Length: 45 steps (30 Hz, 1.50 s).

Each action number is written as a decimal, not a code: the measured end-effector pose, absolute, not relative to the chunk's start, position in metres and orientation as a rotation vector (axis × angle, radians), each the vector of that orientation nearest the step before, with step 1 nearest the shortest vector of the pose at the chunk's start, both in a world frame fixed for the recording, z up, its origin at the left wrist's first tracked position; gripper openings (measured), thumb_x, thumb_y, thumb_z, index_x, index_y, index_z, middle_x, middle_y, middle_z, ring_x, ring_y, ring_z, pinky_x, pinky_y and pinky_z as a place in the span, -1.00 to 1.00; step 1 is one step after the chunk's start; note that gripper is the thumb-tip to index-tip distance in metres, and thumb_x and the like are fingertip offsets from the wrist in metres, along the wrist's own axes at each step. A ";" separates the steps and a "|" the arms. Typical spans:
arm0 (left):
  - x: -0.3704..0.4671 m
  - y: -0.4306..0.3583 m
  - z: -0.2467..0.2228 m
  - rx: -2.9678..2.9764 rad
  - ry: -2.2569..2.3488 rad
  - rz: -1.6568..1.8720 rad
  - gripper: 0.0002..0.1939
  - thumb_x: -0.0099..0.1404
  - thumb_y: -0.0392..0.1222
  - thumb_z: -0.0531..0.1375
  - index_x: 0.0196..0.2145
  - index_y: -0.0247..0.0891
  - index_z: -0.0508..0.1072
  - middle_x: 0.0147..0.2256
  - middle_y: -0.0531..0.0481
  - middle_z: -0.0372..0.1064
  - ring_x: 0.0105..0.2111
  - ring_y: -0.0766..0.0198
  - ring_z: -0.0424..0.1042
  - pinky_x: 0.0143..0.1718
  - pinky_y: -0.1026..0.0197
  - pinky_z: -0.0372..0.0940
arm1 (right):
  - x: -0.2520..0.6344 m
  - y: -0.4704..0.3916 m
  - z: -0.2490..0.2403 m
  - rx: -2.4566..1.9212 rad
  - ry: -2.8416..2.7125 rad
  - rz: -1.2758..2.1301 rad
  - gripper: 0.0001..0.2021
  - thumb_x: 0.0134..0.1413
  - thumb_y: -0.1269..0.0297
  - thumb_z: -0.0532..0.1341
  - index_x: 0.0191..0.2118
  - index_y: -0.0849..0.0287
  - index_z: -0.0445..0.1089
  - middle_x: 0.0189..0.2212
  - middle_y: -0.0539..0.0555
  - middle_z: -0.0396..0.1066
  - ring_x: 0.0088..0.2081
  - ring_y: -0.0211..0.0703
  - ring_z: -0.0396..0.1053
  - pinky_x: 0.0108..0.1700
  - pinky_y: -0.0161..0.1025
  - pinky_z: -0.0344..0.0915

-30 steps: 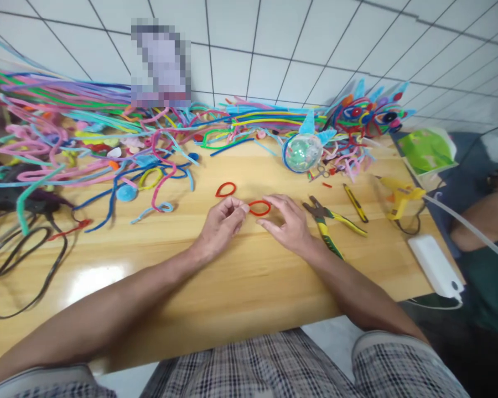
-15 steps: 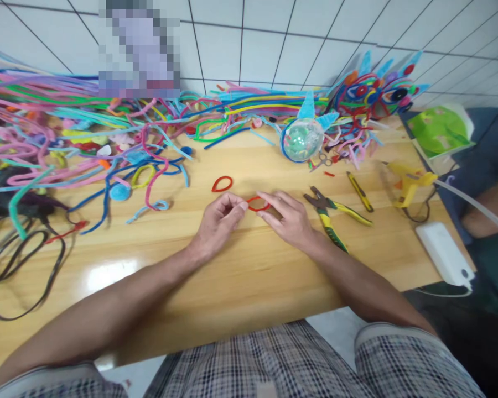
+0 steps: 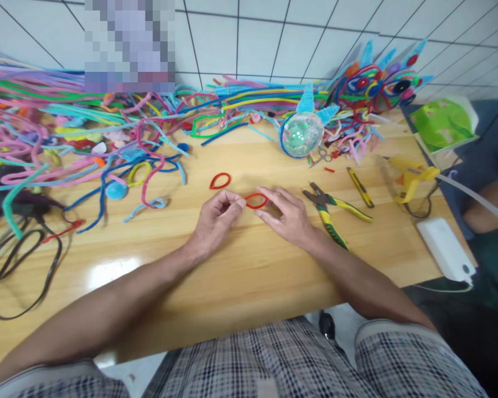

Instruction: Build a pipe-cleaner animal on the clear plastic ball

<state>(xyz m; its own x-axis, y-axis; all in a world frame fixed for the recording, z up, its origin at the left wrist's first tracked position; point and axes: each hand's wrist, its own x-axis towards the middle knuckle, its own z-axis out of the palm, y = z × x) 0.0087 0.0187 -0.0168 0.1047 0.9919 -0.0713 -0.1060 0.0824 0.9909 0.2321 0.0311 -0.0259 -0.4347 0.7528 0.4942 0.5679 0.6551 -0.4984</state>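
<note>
My left hand (image 3: 219, 218) pinches the left end of a red pipe-cleaner loop (image 3: 255, 208) between thumb and forefinger. The loop has a leaf-like shape and is held just above the wooden table (image 3: 232, 282). At its other end my right hand (image 3: 288, 215) is open, thumb and fingers apart around the loop's right side; whether they touch it is hard to tell. A second red loop (image 3: 221, 174) of like shape lies on the table beyond my left hand. Pliers with yellow-green handles (image 3: 324, 202) lie right of my right hand.
Pipe cleaners (image 3: 141, 138) in many colours are heaped along the back and left. A clear bowl with blue spikes (image 3: 301, 135) and decorated masks (image 3: 367, 85) stand behind. To the right are a yellow cutter (image 3: 360, 188), a glue gun (image 3: 413, 174) and a white power bank-like box (image 3: 444, 249).
The right fingers have spread slightly away from the loop, which now shows more of its right end. My left hand keeps its pinch. The camera view has shifted a little.
</note>
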 end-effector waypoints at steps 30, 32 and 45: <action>0.010 0.016 -0.015 1.211 1.119 1.120 -0.73 0.38 -0.01 0.36 -0.37 -0.20 0.49 -0.56 0.17 0.23 -0.53 0.36 0.15 -0.44 0.24 0.16 | 0.229 0.028 -0.017 -1.333 -1.731 0.916 -0.70 0.47 0.02 0.21 -0.10 0.11 0.57 -0.45 -0.04 0.49 -0.45 -0.22 0.34 -0.37 -0.25 0.25; 0.011 0.015 -0.015 1.226 1.111 1.119 -0.73 0.39 0.00 0.37 -0.37 -0.20 0.50 -0.56 0.16 0.23 -0.53 0.36 0.15 -0.44 0.24 0.15 | 0.227 0.029 -0.015 -1.345 -1.716 0.953 -0.71 0.44 0.02 0.23 -0.20 0.11 0.54 -0.50 -0.07 0.41 -0.47 -0.24 0.26 -0.39 -0.25 0.17; 0.012 0.014 -0.014 1.263 1.099 1.108 -0.68 0.37 0.07 0.38 -0.36 -0.21 0.50 -0.53 0.15 0.26 -0.52 0.36 0.15 -0.42 0.25 0.18 | 0.223 0.031 -0.009 -1.327 -1.686 1.019 -0.72 0.34 0.05 0.26 -0.35 0.11 0.45 -0.53 -0.09 0.30 -0.46 -0.25 0.20 -0.38 -0.25 0.12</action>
<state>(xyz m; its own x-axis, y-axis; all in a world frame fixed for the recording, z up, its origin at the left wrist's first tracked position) 0.0120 0.0139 -0.0137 0.1397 0.9902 -0.0021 -0.0099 0.0035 0.9999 0.2225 0.0312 -0.0087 -0.1834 0.9798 0.0803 0.3845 0.1467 -0.9114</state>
